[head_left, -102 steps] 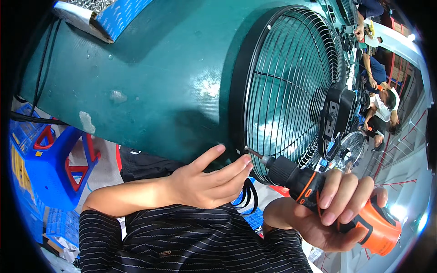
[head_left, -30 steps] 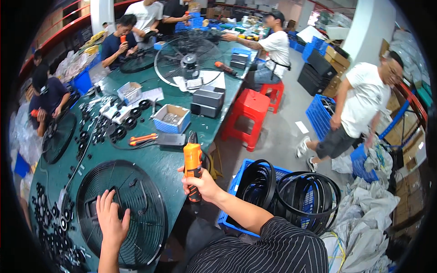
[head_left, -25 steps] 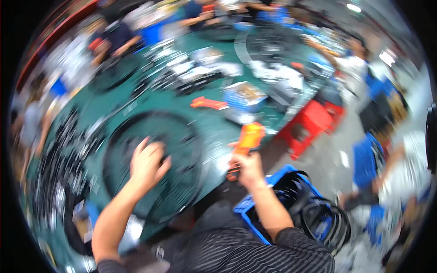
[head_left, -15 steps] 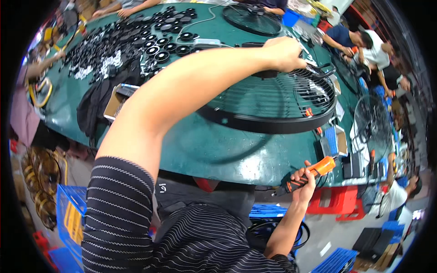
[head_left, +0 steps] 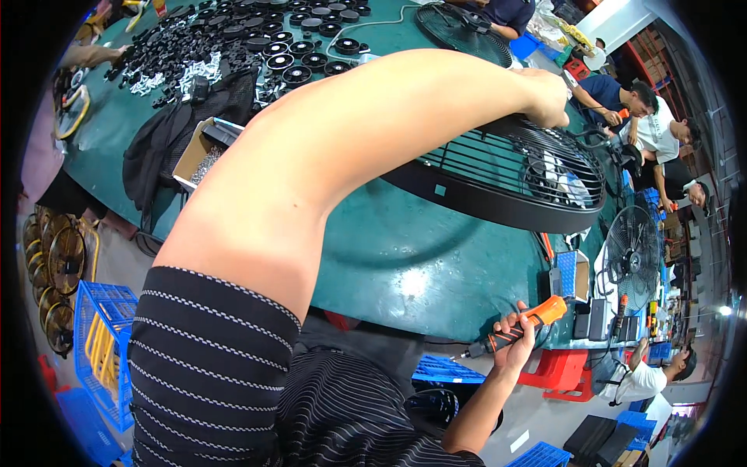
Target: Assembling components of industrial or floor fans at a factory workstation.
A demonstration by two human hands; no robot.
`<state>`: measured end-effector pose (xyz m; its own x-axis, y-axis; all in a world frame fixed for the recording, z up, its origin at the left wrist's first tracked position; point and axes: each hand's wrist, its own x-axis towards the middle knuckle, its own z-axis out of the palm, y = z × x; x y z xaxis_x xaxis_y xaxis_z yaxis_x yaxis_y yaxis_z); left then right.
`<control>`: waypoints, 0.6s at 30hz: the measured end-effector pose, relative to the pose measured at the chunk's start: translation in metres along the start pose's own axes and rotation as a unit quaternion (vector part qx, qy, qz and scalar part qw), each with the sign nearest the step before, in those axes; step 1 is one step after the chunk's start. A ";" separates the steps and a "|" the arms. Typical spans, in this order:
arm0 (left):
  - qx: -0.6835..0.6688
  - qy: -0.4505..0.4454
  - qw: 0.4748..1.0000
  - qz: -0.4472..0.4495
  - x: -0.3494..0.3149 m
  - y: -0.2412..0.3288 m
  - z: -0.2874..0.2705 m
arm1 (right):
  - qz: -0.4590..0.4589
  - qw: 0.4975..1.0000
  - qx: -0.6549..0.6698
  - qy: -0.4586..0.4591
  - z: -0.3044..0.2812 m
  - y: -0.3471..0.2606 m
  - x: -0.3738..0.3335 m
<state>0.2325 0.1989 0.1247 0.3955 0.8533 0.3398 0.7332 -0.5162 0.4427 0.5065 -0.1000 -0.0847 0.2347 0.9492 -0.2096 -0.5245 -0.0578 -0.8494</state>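
Observation:
My left arm reaches across the green table to the far rim of a round black fan [head_left: 498, 202] with a wire grille. There my left hand [head_left: 547, 97] is closed on the fan, its fingertips partly hidden. The fan is tilted, its near edge raised and casting a curved shadow on the tabletop. Low at the table's front edge, my right hand [head_left: 513, 338] is wrapped round an orange and black electric screwdriver [head_left: 551, 310], its bit pointing left and away from the fan.
Black round parts [head_left: 299, 58] and white pieces crowd the table's far left. An open box of screws [head_left: 194, 159] stands by a black cloth bag [head_left: 156, 152]. Another fan [head_left: 632, 257] is at right, near co-workers [head_left: 615, 97]. Blue crates [head_left: 105, 350] and a red stool [head_left: 556, 373] are below.
My left hand has moved right, and the fan has shifted right and turned with it. The screwdriver stays in my right hand, slightly lower. The whole view has shifted too.

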 end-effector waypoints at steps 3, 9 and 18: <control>-0.004 -0.010 1.000 -0.003 -0.001 0.000 -0.004 | 0.005 1.000 0.010 -0.007 0.000 0.001 0.003; 0.007 0.000 0.998 0.057 0.014 -0.005 -0.012 | -0.006 1.000 0.028 0.013 -0.002 -0.003 0.002; -0.064 0.065 0.995 -0.037 -0.016 -0.044 -0.054 | -0.004 0.999 0.045 -0.001 -0.003 0.007 0.005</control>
<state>0.1641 0.2036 0.1445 0.2616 0.8767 0.4037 0.6783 -0.4645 0.5693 0.5069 -0.0964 -0.0934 0.2378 0.9502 -0.2016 -0.5945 -0.0217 -0.8038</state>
